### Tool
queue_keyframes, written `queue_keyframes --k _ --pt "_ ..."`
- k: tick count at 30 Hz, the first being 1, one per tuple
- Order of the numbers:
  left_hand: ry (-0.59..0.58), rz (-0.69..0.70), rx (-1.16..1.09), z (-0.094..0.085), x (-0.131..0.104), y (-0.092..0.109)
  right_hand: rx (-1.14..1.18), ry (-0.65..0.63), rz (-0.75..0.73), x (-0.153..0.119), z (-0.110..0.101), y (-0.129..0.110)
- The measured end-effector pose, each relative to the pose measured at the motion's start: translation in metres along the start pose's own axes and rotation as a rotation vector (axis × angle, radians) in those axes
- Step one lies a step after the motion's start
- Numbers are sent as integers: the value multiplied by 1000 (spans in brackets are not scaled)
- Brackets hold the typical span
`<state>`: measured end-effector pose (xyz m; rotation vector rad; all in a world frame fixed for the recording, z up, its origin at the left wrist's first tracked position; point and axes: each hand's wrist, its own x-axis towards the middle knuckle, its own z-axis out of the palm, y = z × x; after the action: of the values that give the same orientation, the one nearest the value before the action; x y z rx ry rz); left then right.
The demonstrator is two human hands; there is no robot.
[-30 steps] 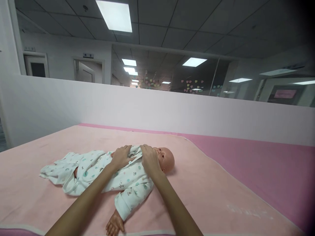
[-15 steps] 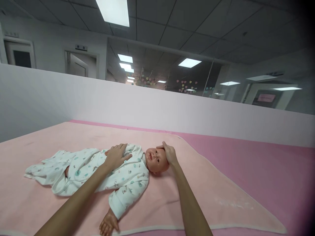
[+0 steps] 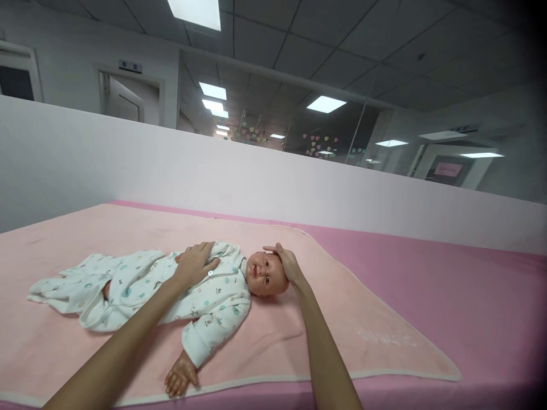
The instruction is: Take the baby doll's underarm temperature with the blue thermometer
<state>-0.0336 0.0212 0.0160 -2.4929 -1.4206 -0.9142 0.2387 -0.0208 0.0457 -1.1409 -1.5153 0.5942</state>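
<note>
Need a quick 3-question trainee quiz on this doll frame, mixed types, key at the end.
1. True or false: the left hand lies flat on the chest of the doll.
2. Where does the right hand rest? A) on the doll's foot B) on top of the doll's head C) on the bare pink sheet
3. Fill in: the doll lies on its back on a pale pink ____.

Key: 1 true; 2 B; 3 blanket.
</note>
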Motion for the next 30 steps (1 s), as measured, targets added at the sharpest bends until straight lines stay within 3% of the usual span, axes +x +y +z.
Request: queue_keyframes --k 2,11,18,30 --pt "-5 1 -3 -1 0 0 3 -53 31 -1 -1 0" --pt "5 8 -17 1 -1 -2 25 -78 60 -2 -2 0" --pt "-11 12 -8 0 0 -1 106 -16 42 0 -1 2" --pt "-24 -5 -16 -2 0 0 149 -48 73 1 0 8"
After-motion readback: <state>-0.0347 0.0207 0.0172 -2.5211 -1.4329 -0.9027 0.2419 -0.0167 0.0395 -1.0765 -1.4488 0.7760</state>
